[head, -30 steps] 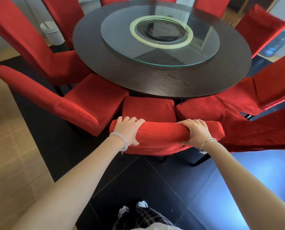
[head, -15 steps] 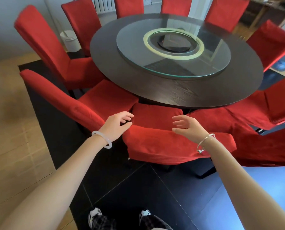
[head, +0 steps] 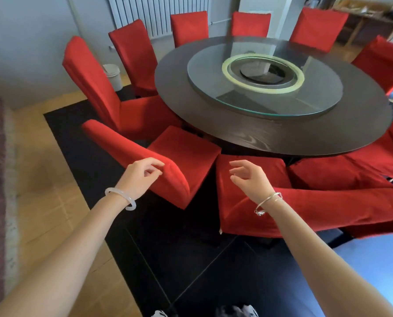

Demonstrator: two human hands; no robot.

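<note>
Red near chair (head: 236,213): judged tucked under worktop (head: 259,138).
Left chair (head: 184,152): yet to be pushed in.
Left hand (head: 138,175), right hand (head: 250,177): spread, nothing held.

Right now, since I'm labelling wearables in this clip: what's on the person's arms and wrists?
Both forearms are bare, no sleeves in view. The left wrist carries a thick, smooth, milky-white bangle. The right wrist carries a thin silver bracelet with a small knot-like piece.

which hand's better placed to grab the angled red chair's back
Left. The left hand is at the top of the angled chair's backrest, fingers loosely open; the right hand hovers over the neighbouring chair.
</note>
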